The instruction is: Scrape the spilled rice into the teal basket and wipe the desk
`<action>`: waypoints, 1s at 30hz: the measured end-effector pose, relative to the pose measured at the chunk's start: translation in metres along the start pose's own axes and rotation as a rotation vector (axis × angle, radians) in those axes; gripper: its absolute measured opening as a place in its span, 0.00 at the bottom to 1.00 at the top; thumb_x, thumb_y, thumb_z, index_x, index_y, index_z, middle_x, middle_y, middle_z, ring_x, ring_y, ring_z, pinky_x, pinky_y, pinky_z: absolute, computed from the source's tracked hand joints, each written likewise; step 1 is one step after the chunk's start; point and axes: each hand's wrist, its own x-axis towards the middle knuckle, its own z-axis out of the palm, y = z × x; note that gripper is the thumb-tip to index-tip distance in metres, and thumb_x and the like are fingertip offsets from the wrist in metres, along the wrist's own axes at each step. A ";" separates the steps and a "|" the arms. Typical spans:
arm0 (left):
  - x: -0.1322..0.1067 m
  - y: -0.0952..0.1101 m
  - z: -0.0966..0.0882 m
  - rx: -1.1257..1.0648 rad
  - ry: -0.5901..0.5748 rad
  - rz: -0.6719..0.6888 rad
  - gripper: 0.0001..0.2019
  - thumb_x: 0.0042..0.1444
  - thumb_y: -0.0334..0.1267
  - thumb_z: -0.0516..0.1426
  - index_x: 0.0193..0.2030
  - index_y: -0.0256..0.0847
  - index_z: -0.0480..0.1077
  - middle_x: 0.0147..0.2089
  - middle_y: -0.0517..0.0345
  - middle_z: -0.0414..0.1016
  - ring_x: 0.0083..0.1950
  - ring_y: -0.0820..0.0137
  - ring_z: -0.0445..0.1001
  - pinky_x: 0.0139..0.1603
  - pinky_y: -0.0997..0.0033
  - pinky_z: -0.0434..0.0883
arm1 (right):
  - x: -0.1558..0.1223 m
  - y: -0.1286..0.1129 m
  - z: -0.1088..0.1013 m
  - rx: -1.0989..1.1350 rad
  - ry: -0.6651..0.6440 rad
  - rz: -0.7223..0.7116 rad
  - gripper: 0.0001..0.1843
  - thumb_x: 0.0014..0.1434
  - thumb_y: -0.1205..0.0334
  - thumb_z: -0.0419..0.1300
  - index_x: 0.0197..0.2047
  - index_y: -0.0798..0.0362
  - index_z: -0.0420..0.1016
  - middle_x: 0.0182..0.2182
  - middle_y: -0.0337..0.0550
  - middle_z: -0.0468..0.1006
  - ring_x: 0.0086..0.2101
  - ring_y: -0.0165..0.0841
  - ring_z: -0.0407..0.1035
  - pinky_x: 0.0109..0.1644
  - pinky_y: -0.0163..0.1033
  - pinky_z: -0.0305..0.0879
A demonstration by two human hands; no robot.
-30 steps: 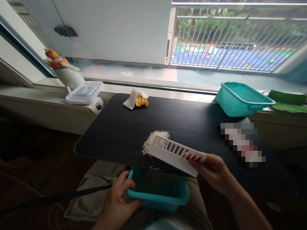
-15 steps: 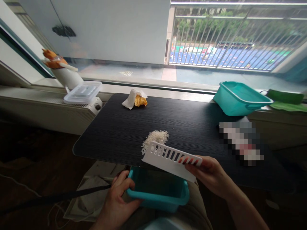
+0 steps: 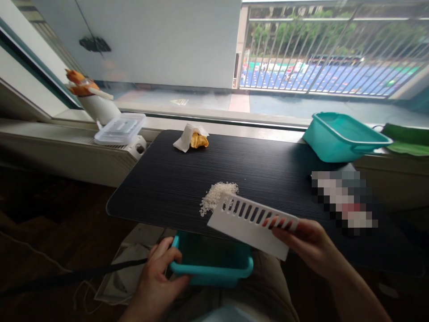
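My left hand (image 3: 161, 273) grips the left rim of a teal plastic bin (image 3: 214, 272), held just below the front edge of the dark table (image 3: 154, 179). The inside of the bin looks dark, so I cannot tell what is in it. In my right hand (image 3: 308, 243) is a white slotted plastic divider (image 3: 250, 226), pinched at its right end and tilted. Its left end lies over the near side of a small heap of rice-like white grains (image 3: 216, 194) on the table, hiding part of it.
At the table's back stands a white wrapper with orange-yellow food (image 3: 199, 141). A second teal bin (image 3: 345, 138) sits at the back right by the window, with a blurred-out item (image 3: 345, 201) nearer. On the radiator at left lies a clear lidded box (image 3: 121, 129).
The divider has shifted right and tilted flatter, with my right hand. The teal bin and my left hand have moved slightly left. The view has shifted a little.
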 end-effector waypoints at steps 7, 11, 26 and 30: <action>0.004 0.027 0.012 0.034 -0.122 0.016 0.06 0.36 0.29 0.58 0.24 0.43 0.67 0.39 0.55 0.73 0.42 0.61 0.75 0.41 0.67 0.71 | -0.008 0.012 -0.016 0.131 0.199 0.069 0.12 0.53 0.52 0.70 0.39 0.48 0.86 0.37 0.45 0.86 0.38 0.41 0.79 0.40 0.38 0.77; 0.005 0.039 0.015 0.019 -0.163 0.015 0.07 0.36 0.29 0.59 0.23 0.43 0.67 0.39 0.55 0.74 0.43 0.60 0.75 0.44 0.64 0.71 | -0.011 0.013 -0.022 0.120 0.260 0.045 0.11 0.53 0.52 0.70 0.38 0.47 0.86 0.37 0.44 0.86 0.40 0.41 0.79 0.42 0.37 0.77; 0.006 0.031 0.011 0.041 -0.116 0.014 0.06 0.37 0.29 0.58 0.23 0.42 0.66 0.38 0.57 0.73 0.41 0.62 0.75 0.40 0.68 0.71 | -0.022 0.014 -0.034 0.083 0.253 0.109 0.14 0.50 0.49 0.71 0.37 0.48 0.86 0.37 0.47 0.86 0.39 0.46 0.79 0.42 0.42 0.78; 0.004 0.030 0.011 0.035 -0.115 0.014 0.06 0.37 0.29 0.58 0.23 0.43 0.66 0.39 0.56 0.73 0.43 0.60 0.75 0.43 0.66 0.71 | -0.015 0.015 -0.030 0.065 0.257 0.067 0.14 0.51 0.50 0.70 0.37 0.48 0.86 0.39 0.48 0.86 0.41 0.46 0.79 0.44 0.44 0.77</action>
